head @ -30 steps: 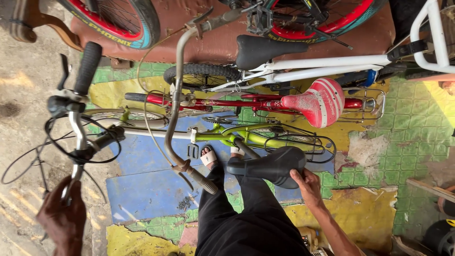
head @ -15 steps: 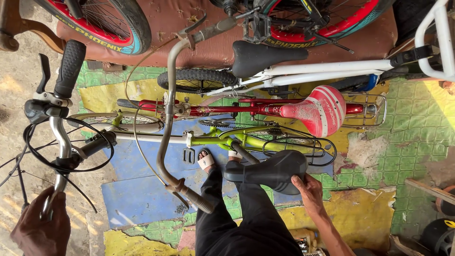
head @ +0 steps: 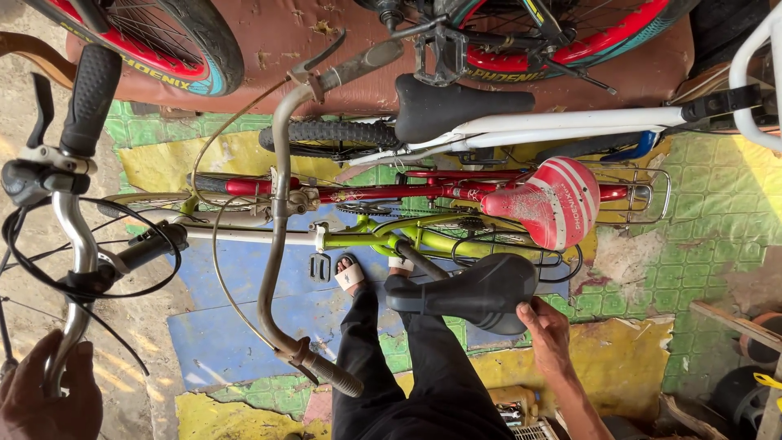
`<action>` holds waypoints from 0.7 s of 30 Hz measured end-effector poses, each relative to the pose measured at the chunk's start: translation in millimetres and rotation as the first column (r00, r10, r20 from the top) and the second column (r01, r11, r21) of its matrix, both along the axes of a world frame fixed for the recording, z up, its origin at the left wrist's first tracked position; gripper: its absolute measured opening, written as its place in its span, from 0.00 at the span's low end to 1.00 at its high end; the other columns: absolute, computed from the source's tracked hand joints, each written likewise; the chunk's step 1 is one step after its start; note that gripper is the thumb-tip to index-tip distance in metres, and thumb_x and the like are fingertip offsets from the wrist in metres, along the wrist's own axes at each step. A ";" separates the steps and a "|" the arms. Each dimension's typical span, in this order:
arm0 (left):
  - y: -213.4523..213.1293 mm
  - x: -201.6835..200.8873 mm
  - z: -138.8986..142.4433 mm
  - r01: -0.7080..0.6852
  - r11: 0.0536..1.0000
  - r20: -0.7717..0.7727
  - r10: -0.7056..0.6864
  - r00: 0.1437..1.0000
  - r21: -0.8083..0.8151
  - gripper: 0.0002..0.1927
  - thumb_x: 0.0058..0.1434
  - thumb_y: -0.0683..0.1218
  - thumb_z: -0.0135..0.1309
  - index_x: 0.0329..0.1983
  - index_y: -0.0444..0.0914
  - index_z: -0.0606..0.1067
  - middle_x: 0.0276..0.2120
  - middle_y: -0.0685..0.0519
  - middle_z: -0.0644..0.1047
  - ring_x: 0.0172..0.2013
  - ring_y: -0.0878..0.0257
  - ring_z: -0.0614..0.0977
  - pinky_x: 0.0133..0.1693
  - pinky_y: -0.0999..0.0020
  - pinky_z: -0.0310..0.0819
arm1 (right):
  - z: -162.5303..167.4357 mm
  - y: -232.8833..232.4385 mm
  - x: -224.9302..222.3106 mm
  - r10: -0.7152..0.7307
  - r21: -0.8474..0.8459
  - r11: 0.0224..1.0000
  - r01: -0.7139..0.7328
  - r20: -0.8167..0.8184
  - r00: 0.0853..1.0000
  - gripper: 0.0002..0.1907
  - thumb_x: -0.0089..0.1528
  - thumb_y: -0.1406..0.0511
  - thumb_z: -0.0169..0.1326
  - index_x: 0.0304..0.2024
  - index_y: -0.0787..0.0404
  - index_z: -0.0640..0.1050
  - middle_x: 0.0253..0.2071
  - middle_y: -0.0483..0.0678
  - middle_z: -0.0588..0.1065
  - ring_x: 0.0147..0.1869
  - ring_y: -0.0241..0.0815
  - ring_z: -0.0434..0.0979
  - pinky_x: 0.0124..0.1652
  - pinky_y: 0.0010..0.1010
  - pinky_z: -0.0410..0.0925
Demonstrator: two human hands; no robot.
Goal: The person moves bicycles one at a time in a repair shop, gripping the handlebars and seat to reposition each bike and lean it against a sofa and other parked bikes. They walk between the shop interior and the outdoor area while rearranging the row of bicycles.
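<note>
Saddle: black saddle [head: 468,292] of the green-framed bicycle [head: 423,242] sits at centre-right, its long axis running left to right in view, nose toward the left.
Right hand: my right hand [head: 547,336] lies against the saddle's rear lower edge, fingers curled onto it; contact is plain, a full grip I cannot confirm.
Left hand: my left hand [head: 45,399] is closed round the lower end of the chrome handlebar [head: 72,244] at the far left edge.
Handlebar axis: bar runs near vertical in view, black grip [head: 91,98] at the top end, brake cables [head: 90,277] looping beside it.
Key relation: saddle lies just up and left of the right hand; the left hand is well apart, across the frame.
Nearer hand: right, by a wide margin.
Surroundings: second curved handlebar [head: 277,236] crosses between the two hands; red-and-white saddle [head: 547,202] just above the black one; dark trouser legs [head: 407,367] and sandalled feet [head: 350,273] below, on painted floor [head: 228,277].
</note>
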State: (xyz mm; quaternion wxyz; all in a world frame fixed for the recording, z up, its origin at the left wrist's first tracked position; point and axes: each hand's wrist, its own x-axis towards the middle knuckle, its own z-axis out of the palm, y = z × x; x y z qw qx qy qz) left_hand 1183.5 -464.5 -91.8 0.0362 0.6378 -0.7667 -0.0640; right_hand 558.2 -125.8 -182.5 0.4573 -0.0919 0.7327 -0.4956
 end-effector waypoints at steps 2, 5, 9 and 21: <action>-7.2 -10.7 5.2 0.007 1.000 0.007 -0.007 1.000 0.006 0.15 0.75 0.42 0.63 0.59 0.28 0.76 0.40 0.41 0.81 0.37 0.60 0.84 0.36 0.73 0.80 | -3.0 -2.0 -5.2 -0.014 -0.009 1.000 0.014 -0.001 1.000 0.20 0.67 0.58 0.59 0.47 0.72 0.80 0.43 0.46 0.77 0.48 0.35 0.70 0.52 0.30 0.63; -21.1 -31.4 13.3 0.014 1.000 0.013 -0.014 1.000 0.017 0.18 0.73 0.41 0.64 0.60 0.27 0.76 0.43 0.38 0.80 0.36 0.59 0.84 0.35 0.73 0.80 | -8.2 -3.7 -12.4 -0.033 0.005 0.999 0.033 0.000 0.999 0.18 0.66 0.58 0.57 0.46 0.69 0.80 0.42 0.43 0.78 0.47 0.33 0.70 0.51 0.29 0.63; -31.9 -58.5 24.1 -0.025 0.999 0.062 0.023 0.998 0.034 0.17 0.73 0.41 0.63 0.61 0.26 0.78 0.42 0.37 0.81 0.34 0.57 0.84 0.34 0.69 0.80 | -16.8 -4.0 -22.2 -0.024 -0.039 0.999 0.023 -0.011 1.000 0.17 0.67 0.59 0.58 0.44 0.70 0.80 0.42 0.43 0.77 0.46 0.33 0.69 0.51 0.28 0.62; -34.2 -83.9 47.7 -0.099 0.988 0.096 0.088 0.991 0.117 0.15 0.75 0.41 0.58 0.58 0.25 0.79 0.33 0.37 0.81 0.32 0.53 0.85 0.32 0.67 0.79 | -18.4 7.1 -36.5 0.052 -0.094 0.994 -0.055 -0.039 0.998 0.14 0.69 0.61 0.56 0.39 0.69 0.79 0.37 0.43 0.73 0.43 0.33 0.66 0.46 0.27 0.61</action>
